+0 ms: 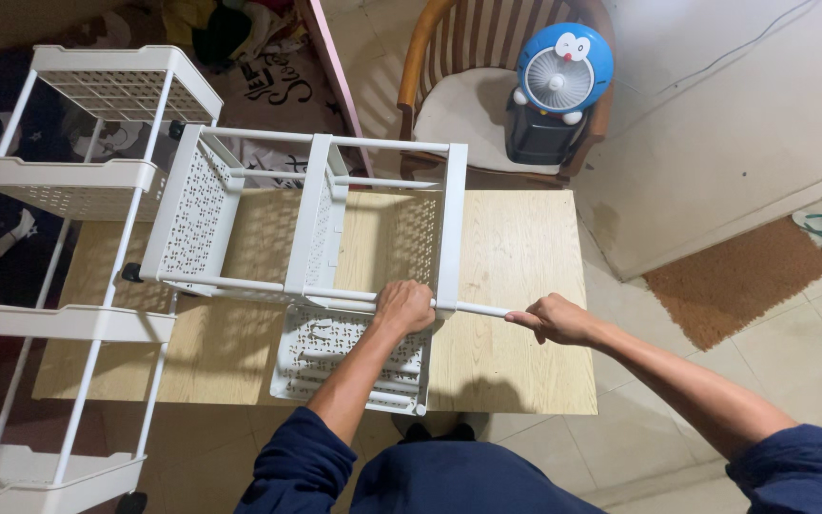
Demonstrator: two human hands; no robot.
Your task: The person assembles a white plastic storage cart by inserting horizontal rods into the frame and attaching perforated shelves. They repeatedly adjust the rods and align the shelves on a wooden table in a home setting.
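The white rack (316,219) lies on its side across the worktop (516,257). The left hand (403,306) clamps its near pole (473,308); the right hand (552,319) pinches the pole's free end near the worktop's right edge.

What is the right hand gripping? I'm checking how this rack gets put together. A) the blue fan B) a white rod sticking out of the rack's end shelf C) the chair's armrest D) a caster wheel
B: the right hand closes on the white rod that juts from the rack's end shelf, while the left hand holds the rack beside it.
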